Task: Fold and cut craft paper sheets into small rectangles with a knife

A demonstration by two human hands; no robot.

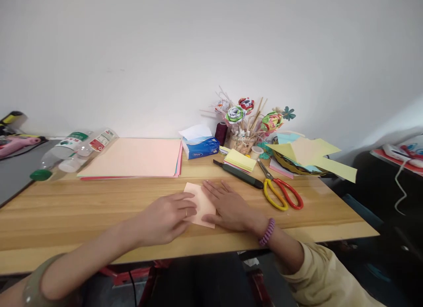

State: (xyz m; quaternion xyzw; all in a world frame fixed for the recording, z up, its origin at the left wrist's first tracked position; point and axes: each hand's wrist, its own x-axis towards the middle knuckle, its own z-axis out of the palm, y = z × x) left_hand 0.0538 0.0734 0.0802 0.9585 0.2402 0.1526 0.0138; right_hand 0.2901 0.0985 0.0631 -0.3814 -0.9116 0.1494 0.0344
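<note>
A small pale pink sheet of paper (204, 206) lies tilted on the wooden table, near its front edge. My left hand (167, 216) rests over the paper's left side with its fingers stretched across the edge. On the right side my right hand (228, 205) lies flat, fingers and thumb spread, pressing on the sheet. Parts of both side edges of the paper are hidden under my fingers. A dark green utility knife (243, 175) and scissors (279, 193) with yellow and red handles lie beyond my right hand.
Behind are a stack of large coloured paper (135, 157), two plastic bottles (62, 150), a blue tissue pack (200, 147) and yellow paper slips (240, 159). Paper flowers (236, 114) stand against the wall. A basket (287, 164) heaped with paper scraps sits at the right.
</note>
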